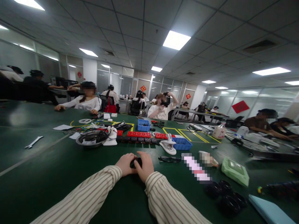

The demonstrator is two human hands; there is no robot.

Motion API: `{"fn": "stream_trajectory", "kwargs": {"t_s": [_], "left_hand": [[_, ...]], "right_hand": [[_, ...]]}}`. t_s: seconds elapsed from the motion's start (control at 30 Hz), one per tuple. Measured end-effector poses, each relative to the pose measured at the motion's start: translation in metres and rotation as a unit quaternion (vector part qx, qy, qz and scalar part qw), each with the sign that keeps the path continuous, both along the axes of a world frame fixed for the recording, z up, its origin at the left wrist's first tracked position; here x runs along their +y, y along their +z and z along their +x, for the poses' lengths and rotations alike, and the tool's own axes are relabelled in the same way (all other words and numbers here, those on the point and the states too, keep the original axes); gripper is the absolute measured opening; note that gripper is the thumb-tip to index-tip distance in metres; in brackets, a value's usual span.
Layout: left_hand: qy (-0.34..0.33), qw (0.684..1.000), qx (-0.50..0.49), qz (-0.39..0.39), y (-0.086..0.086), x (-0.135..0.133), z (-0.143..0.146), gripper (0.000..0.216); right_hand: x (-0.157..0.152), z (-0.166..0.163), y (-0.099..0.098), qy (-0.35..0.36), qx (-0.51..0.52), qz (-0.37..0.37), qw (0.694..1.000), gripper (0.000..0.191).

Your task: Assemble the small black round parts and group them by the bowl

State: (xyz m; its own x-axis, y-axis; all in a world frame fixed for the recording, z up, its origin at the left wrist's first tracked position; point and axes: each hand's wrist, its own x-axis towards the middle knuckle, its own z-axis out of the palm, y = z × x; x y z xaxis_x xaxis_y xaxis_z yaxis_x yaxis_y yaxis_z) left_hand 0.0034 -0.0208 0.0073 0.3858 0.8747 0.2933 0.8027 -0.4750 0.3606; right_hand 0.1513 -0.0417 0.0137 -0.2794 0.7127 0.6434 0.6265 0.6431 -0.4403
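Small black object [135, 162] rests on a dark green table [58, 174], near its front edge, pinched between two hands in striped sleeves. The table is long, marked with yellow tape lines and strewn with gear: a wrench [34, 142] far to the left, a row of red blocks [139, 134], two blue bins [143, 125], a pair of glasses [169, 159] and a pale green box [234, 170] to the right. People sit along the far side under a grid ceiling with bright light panels [176, 39].

The left hand [125, 164] and right hand [146, 166] close on the small black object from either side, fingers curled over it. Only a dark, rounded patch shows between the knuckles; its shape cannot be made out.
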Motion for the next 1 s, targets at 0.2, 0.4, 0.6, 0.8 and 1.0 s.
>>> {"fn": "stream_trajectory", "kwargs": {"t_s": [0.2,0.4,0.6,0.8,1.0], "left_hand": [[0.051,0.998,0.009,0.018,0.006,-0.005,0.007,0.037],[0.021,0.999,0.000,0.034,-0.001,-0.003,0.009,0.023],[-0.030,0.998,-0.052,0.008,-0.007,0.003,0.004,0.028],[-0.065,0.996,-0.049,-0.020,-0.006,0.004,-0.001,0.036],[0.001,1.000,0.006,0.006,-0.002,-0.004,0.007,0.045]], "right_hand": [[0.007,-0.003,-0.005,-0.111,-0.012,-0.038,0.993,0.027],[0.005,-0.003,-0.001,-0.093,-0.052,-0.039,0.994,0.013],[0.002,0.004,0.003,0.030,-0.039,-0.024,0.998,0.021],[0.004,0.006,0.000,0.085,-0.018,-0.054,0.995,0.042],[0.008,0.004,-0.003,0.053,0.007,-0.046,0.998,0.043]]}}
